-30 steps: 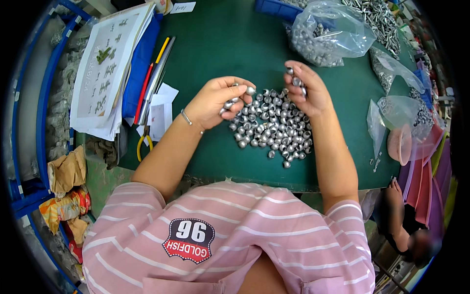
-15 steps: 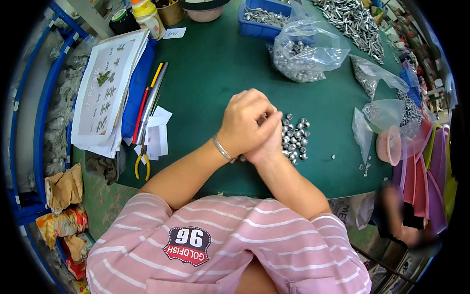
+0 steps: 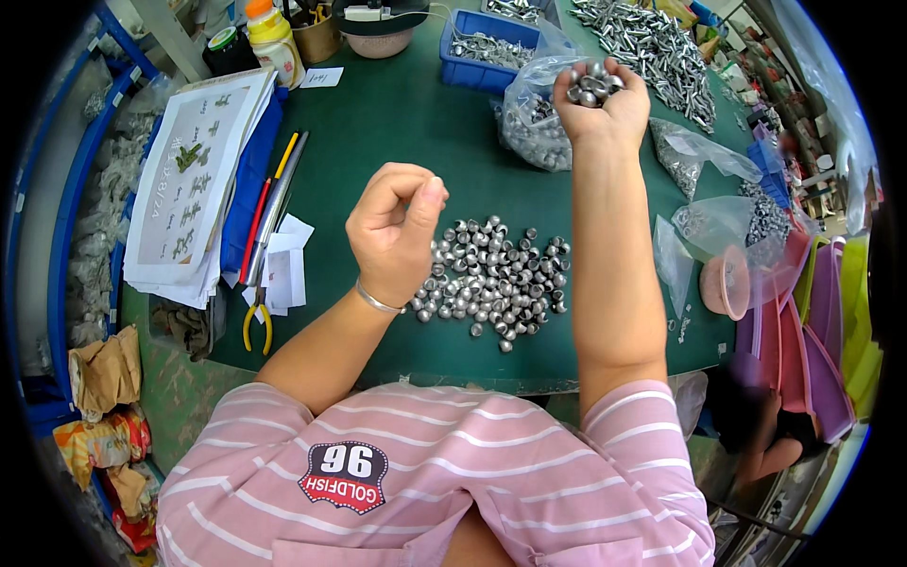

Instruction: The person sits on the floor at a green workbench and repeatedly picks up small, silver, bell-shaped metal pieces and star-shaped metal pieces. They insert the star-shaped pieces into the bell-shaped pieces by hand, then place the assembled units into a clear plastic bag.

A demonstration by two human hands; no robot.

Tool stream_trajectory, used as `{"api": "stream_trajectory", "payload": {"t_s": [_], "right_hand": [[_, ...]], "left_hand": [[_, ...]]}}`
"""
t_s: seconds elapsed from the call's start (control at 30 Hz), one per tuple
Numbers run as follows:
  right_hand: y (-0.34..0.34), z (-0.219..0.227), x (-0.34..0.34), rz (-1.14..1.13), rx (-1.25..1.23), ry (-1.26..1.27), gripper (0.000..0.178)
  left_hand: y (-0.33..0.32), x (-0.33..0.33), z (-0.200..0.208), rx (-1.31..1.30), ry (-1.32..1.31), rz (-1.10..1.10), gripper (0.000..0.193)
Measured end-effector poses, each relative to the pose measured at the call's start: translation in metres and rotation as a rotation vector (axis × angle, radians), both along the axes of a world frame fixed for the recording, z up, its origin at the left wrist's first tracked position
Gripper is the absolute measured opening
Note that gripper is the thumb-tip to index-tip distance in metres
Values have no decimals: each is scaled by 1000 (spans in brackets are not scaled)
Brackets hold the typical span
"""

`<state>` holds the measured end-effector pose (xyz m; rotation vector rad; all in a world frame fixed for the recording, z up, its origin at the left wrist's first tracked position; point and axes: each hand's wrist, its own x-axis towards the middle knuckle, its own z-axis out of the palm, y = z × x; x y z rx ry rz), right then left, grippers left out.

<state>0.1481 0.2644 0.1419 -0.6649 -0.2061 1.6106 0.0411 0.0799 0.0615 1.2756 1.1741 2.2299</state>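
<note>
My right hand [image 3: 612,118] is raised at the far side, palm up, with its fingers cupped round several small shiny metal caps [image 3: 590,92]. Just beside it stands a clear plastic bag [image 3: 537,142] with more of the same caps inside. My left hand [image 3: 392,231], a bracelet [image 3: 380,300] at its wrist, is held above the table with its fingers curled in and the thumb against them. Whatever it may hold is hidden. Between my forearms a loose heap of metal caps [image 3: 491,274] is spread on the green table [image 3: 378,123].
Blue bins [image 3: 482,64] of metal parts and a pile of metal pins [image 3: 652,61] lie at the back. Papers [image 3: 194,189], pens and yellow-handled pliers [image 3: 257,326] are at left. A pink cup [image 3: 725,283] stands right. Another person's arm [image 3: 770,444] shows at lower right.
My hands, clasped together before, have come apart. The right has moved up and right, cupping caps; the left has shifted left. The heap of caps between my arms now shows in full.
</note>
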Motion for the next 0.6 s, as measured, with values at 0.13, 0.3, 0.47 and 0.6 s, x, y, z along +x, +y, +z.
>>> {"api": "stream_trajectory", "payload": {"t_s": [0.13,0.3,0.47,0.6], "right_hand": [[35,-38,9,62,8,-394,21],[40,-54,29,85,532,-1310,28],[-42,-56,43,343,1043,-1262,15],[-88,-97,51,732,950,-1660,16]], "left_hand": [[-5,-9,-1,-73,-81,-34,17],[-10,-21,-12,-319,-38,-69,10],[-9,-36,-36,-695,558,-62,7],[5,-26,-58,-742,743,-136,11]]}}
